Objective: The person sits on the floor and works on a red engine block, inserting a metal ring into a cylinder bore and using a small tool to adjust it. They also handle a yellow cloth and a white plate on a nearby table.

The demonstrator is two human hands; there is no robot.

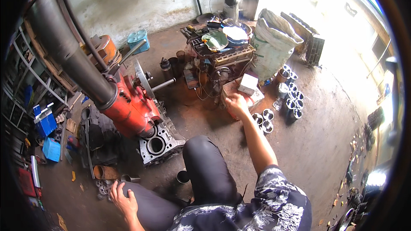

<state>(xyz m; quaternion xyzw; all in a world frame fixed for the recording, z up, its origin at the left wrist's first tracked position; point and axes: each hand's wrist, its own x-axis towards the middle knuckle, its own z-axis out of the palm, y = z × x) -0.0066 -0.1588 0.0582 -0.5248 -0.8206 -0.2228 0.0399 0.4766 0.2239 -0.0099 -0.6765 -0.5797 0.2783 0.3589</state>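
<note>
I am holding my right hand (236, 104) out at the red-and-white carton (257, 96), near the white box (248, 86) apparently sitting on it; reaching among these boxes is seeming to be the step in hand. My grip is looking mostly curled, and I cannot tell whether it is holding anything; taking the box would be calling for wider fingers. My right arm (259, 145) is pointing forward, while my left hand (124, 199) is resting empty, fingers apart, on my left thigh (155, 205).

No lettering or numbers can be read.
</note>
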